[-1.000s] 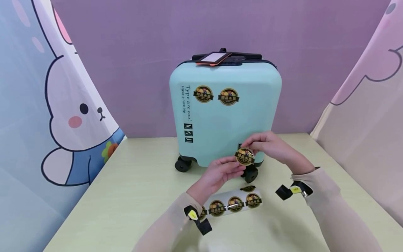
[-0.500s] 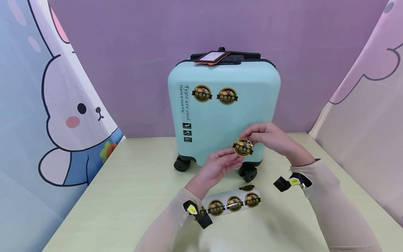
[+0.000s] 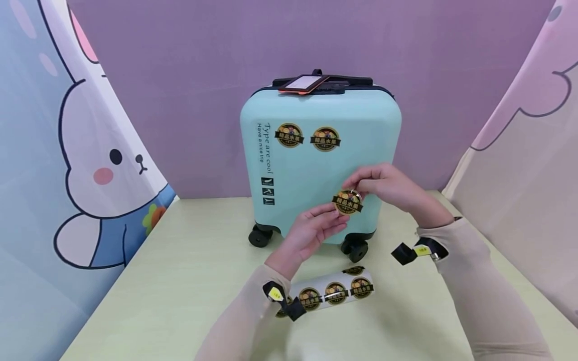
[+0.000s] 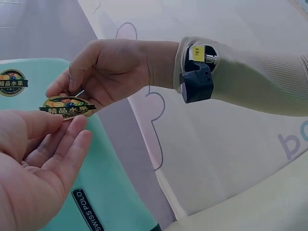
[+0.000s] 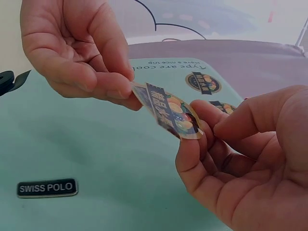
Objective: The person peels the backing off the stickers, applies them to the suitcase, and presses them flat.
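A round black-and-gold fruit sticker (image 3: 347, 202) is held between both hands, in front of the suitcase's lower right face. My left hand (image 3: 311, 231) pinches its left edge between thumb and fingers. At the opposite edge, my right hand (image 3: 384, 186) pinches it from the upper right. The right wrist view has the sticker (image 5: 174, 113) slightly bent, tilted between the two sets of fingertips. The mint-green suitcase (image 3: 293, 185) stands upright behind the hands. Two matching stickers, a left one (image 3: 289, 135) and a right one (image 3: 325, 139), lie side by side on its upper face.
A curled strip of stickers (image 3: 336, 292) lies on the pale table (image 3: 203, 281) beneath the left forearm. A framed tag (image 3: 304, 83) rests on top of the suitcase by its handle. Black wheels (image 3: 354, 247) support the suitcase. Printed cloth hangs on both sides.
Both hands have risen with the sticker, from the suitcase's bottom edge up across its lower face. The sticker strip and suitcase have stayed in place.
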A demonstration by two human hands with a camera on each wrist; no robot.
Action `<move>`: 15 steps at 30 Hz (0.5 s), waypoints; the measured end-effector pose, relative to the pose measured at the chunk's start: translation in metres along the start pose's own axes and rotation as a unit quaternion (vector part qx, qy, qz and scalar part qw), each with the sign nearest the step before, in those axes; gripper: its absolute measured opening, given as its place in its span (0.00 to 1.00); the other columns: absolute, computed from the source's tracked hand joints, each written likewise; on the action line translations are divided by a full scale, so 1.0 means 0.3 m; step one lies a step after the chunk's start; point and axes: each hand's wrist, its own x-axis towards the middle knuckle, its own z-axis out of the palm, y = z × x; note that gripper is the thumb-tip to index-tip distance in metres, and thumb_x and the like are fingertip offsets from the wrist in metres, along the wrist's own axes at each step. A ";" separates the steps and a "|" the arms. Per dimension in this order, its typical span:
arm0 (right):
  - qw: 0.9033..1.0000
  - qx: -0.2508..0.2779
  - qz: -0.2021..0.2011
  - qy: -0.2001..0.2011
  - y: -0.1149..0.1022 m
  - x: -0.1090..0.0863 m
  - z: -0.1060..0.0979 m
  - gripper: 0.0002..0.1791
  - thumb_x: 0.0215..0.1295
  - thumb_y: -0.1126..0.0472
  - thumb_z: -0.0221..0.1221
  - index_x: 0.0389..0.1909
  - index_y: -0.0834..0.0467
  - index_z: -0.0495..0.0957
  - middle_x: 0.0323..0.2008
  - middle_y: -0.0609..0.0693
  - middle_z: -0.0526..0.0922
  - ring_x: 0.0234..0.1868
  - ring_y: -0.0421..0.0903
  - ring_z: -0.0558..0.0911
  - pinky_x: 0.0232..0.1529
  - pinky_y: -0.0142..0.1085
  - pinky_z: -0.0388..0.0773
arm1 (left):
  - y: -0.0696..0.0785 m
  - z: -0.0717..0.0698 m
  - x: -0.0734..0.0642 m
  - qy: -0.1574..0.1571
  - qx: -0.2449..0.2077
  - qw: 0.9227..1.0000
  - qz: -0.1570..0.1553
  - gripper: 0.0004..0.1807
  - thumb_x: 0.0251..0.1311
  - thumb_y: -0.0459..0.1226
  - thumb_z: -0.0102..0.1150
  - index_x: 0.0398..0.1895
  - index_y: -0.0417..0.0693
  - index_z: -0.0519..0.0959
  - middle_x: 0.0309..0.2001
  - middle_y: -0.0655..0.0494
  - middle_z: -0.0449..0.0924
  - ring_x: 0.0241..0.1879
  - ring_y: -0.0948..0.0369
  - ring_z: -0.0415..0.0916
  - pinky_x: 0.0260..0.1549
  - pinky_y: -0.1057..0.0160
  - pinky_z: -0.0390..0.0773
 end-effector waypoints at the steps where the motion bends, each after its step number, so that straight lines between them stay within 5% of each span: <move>1: 1.000 -0.003 0.002 0.003 -0.004 0.001 -0.002 0.15 0.72 0.69 0.49 0.48 0.72 0.82 0.45 0.56 0.85 0.37 0.42 0.81 0.42 0.39 0.81 | 0.004 0.002 0.002 0.000 0.000 1.000 0.001 0.20 0.69 0.21 0.45 0.33 0.49 0.83 0.32 0.52 0.85 0.36 0.61 0.85 0.48 0.62 0.83; 15: 1.000 -0.023 -0.001 -0.001 -0.055 0.018 -0.031 0.15 0.73 0.69 0.48 0.48 0.71 0.82 0.45 0.56 0.86 0.39 0.41 0.83 0.42 0.38 0.83 | 0.038 0.019 0.036 0.013 0.001 1.000 0.006 0.14 0.68 0.21 0.49 0.38 0.44 0.83 0.33 0.48 0.85 0.36 0.60 0.85 0.49 0.61 0.83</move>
